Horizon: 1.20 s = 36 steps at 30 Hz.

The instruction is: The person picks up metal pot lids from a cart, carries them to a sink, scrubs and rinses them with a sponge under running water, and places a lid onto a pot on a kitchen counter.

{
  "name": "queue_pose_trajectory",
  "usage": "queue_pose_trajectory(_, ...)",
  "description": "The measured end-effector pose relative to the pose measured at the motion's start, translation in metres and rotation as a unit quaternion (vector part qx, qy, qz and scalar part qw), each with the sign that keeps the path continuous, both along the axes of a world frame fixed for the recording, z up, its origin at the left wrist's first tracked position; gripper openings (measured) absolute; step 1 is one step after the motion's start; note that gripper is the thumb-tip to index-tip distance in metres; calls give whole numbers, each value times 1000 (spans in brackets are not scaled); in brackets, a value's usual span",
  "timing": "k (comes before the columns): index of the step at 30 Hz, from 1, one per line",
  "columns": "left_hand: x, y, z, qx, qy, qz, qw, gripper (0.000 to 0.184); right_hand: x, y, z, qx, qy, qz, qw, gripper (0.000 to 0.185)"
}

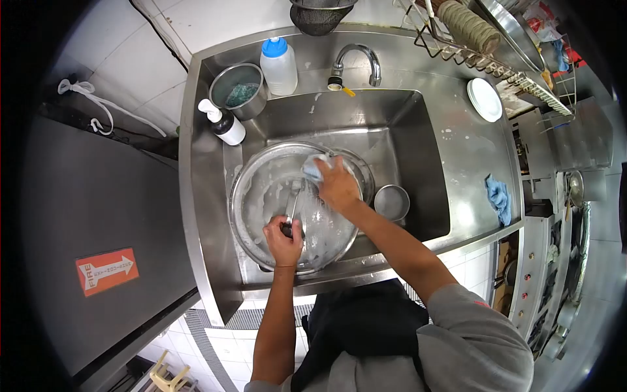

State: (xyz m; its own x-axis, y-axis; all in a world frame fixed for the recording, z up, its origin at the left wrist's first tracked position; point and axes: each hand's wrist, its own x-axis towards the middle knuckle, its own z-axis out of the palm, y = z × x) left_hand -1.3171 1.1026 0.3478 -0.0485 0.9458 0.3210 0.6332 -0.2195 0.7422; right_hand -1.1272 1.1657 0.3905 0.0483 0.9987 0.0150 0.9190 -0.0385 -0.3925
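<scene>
Kitchen, stainless-steel surface (467, 153) with deep rectangular steel sink (421, 163). Wide round metal basin (233, 206) sits in sink, white suds (277, 189) inside. Left hand (284, 244): grip curled round dark-handled metal utensil (293, 206), over basin. Right hand (339, 187): grip bunched on pale-blue cloth (315, 168), near utensil; contact unclear. Step looks like soapy wiping; next stroke calls for steady left hold, firm cloth pressure.

Grey short-sleeved fabric tee (483, 353), tiny red mark (482, 304) on the right sleeve (454, 313), plus a black cloth garment (366, 320) up front.
</scene>
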Motion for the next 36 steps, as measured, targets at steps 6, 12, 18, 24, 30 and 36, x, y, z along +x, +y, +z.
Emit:
queue_pose_trajectory(6, -4, -1, -2, 3, -50, -19, 999, 45, -1, -121, 3, 1, -7, 245, 970, 58)
queue_pose_trajectory(12, -4, -2, -1, 16, -32, -16, 999, 45, 19, -35, 25, -167, -41, 6, 985, 51)
queue_pose_trajectory(18, -1, -2, -3, 16, -17, -2, 1000, 46, 26, -81, 29, -128, -39, 169, 976, 45)
queue_pose_trajectory(24, -4, -2, -9, -17, -24, 0, 1000, 46, 9, -96, 27, -152, -84, 284, 943, 42)
queue_pose_trajectory(30, -2, -2, -3, 9, -17, 0, 1000, 43, 18, 7, 18, -140, -45, 131, 980, 45)
queue_pose_trajectory(36, -3, -1, 0, 17, -35, -8, 999, 45, 53, -52, 14, -98, -24, 218, 971, 49)
